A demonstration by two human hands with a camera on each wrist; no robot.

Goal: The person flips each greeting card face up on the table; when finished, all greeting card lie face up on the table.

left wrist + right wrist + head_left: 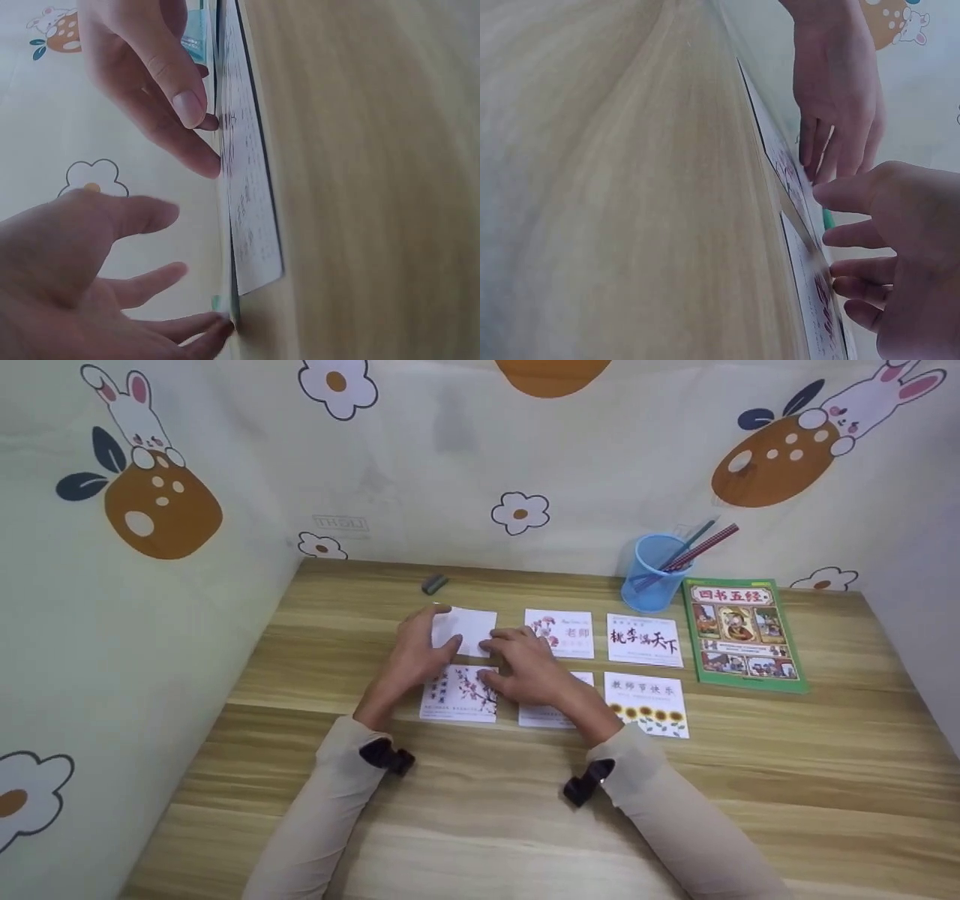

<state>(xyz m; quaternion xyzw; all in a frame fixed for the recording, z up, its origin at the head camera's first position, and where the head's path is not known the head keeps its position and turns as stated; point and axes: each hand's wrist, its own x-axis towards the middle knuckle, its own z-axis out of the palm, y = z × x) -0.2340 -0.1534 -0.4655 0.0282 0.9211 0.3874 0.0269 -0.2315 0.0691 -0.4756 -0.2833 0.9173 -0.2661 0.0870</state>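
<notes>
A plain white card (472,626) lies on the table between the two hands. My left hand (420,649) is at its left side, fingertips by the far left corner and the thumb over its near part. From the right, my right hand (529,664) reaches with fingertips at the card's right edge and the thumb over a plum-blossom card (457,709) just below. That hand partly covers a pink-flower card (577,622) and another printed card (540,718). Both wrist views show loosely spread fingers low over the cards.
Farther right lie a calligraphy card (645,656) and a sunflower card (645,697). Beside them is a green-bordered book (750,634). A blue pen cup (649,592) holding pencils stands behind, and a small dark eraser-like block (434,583) sits beyond the white card. Patterned cloth (450,472) hangs behind the table.
</notes>
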